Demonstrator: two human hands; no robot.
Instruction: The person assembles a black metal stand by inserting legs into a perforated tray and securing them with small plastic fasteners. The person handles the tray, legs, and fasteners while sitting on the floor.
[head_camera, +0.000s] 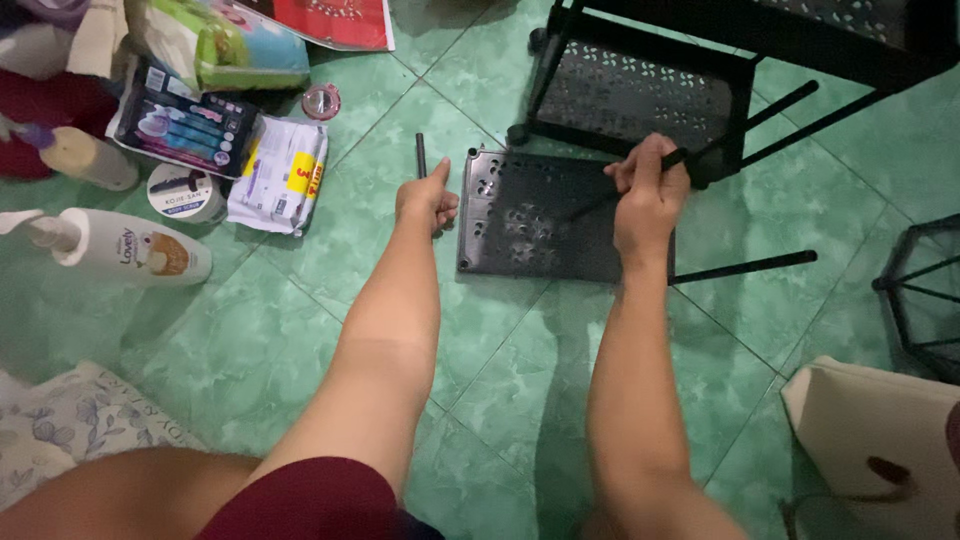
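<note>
Black rods (421, 155) in both hands (650, 195)

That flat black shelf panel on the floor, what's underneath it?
Under the black panel only green floor tile shows, around its edges. The right hand covers its right edge; anything beneath stays hidden.

Green marbled floor tiles (300, 300) (laid diagonally, with pale grout lines) fill the view under dim, even light. A black perforated rack (640, 90) stands at the top; a patterned cushion (70, 420) lies lower left.
</note>
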